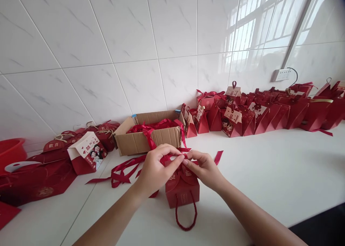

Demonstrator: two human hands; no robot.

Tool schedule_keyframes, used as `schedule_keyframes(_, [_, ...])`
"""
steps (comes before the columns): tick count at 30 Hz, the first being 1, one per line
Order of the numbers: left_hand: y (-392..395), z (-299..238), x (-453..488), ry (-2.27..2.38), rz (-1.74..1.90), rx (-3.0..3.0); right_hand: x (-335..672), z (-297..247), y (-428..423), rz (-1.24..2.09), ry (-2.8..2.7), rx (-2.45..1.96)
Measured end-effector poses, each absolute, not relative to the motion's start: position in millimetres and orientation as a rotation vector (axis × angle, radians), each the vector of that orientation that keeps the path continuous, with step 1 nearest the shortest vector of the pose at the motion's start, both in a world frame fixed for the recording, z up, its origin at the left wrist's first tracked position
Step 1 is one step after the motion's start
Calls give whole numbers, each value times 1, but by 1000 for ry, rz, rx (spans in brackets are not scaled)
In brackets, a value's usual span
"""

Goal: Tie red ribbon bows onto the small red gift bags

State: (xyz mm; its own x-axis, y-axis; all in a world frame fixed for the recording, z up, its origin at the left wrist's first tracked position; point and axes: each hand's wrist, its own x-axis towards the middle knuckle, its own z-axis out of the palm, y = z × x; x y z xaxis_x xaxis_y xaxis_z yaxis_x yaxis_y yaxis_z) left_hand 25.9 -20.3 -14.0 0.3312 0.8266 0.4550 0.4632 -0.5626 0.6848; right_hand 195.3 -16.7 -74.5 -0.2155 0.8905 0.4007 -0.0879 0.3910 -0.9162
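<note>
White desk (269, 177), thin seam (85, 203) left of the left hand (159, 167); loose red ribbons (116, 183) nearer that hand, open carton (132, 141) beyond it. Rope-handled red box (184, 190) just below both hands. Rows of gift boxes (275, 116) beyond, rightward of the right hand (206, 167).

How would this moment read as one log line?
left hand: pinching red ribbon; right hand: pinching ribbon; red box: under hands; cardboard carton: behind, ribbons inside

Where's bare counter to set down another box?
Largest patch: white counter between the right forearm and the row of red gift boxes. Smaller: between left forearm and dark-red bag. Crowded: along the tiled wall, and around the cardboard box, loose red ribbon and front gift box.
</note>
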Motion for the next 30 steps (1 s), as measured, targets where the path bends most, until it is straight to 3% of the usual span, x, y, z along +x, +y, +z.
schedule_keyframes(3, [-17, -21, 7, 1238, 1112, 2029, 191, -77, -18, 931, -1527, -758])
schedule_keyframes(7, [-15, -38, -13, 1416, 830, 1777, 190, -80, -20, 972, -1603, -788])
schedule_keyframes(11, [-19, -52, -16, 1301, 649, 1519, 191, -78, -21, 964, -1695, -763])
schedule_keyframes(18, [-11, -65, -18, 1085, 649, 1168, 190, -77, -22, 1007, -1683, -807])
schedule_keyframes(25, [-16, -40, -27, 1302, 803, 2097, 182, -74, -24, 996, -1640, -989])
schedule_keyframes(30, [-27, 1, -15, 1003, 485, 2544, 176, -70, -21, 833, -1692, -1115])
